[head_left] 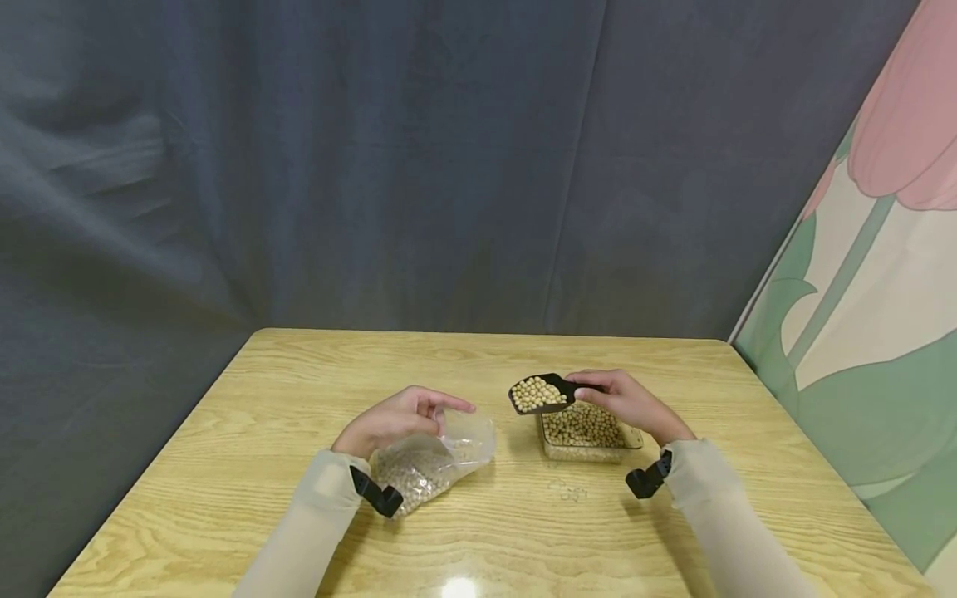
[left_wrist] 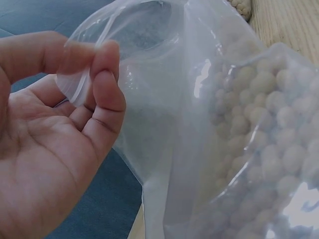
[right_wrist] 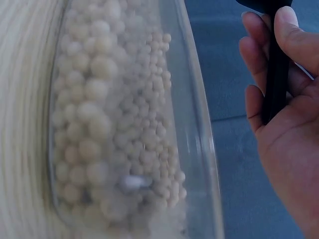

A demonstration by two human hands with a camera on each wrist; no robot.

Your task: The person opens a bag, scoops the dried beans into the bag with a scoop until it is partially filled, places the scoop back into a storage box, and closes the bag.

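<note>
My left hand (head_left: 396, 422) pinches the rim of a clear plastic bag (left_wrist: 149, 124) between thumb and fingers. The bag lies tilted on the table, its mouth turned to the right. Round tan beans, perhaps soybeans (left_wrist: 269, 134), fill its lower part. My right hand (head_left: 628, 404) grips the handle of a black scoop (head_left: 557, 384), which carries a heap of the same beans. The scoop is held above the left part of a clear rectangular container (head_left: 591, 454) of beans. In the right wrist view only the handle (right_wrist: 277, 74) and a bit of the scoop show.
The wooden table (head_left: 538, 531) has faint marks in front of the container. A dark blue curtain (head_left: 419, 166) hangs behind the table, and a flower-patterned wall (head_left: 882, 332) stands on the right. Each wrist wears a black camera mount (head_left: 649, 476).
</note>
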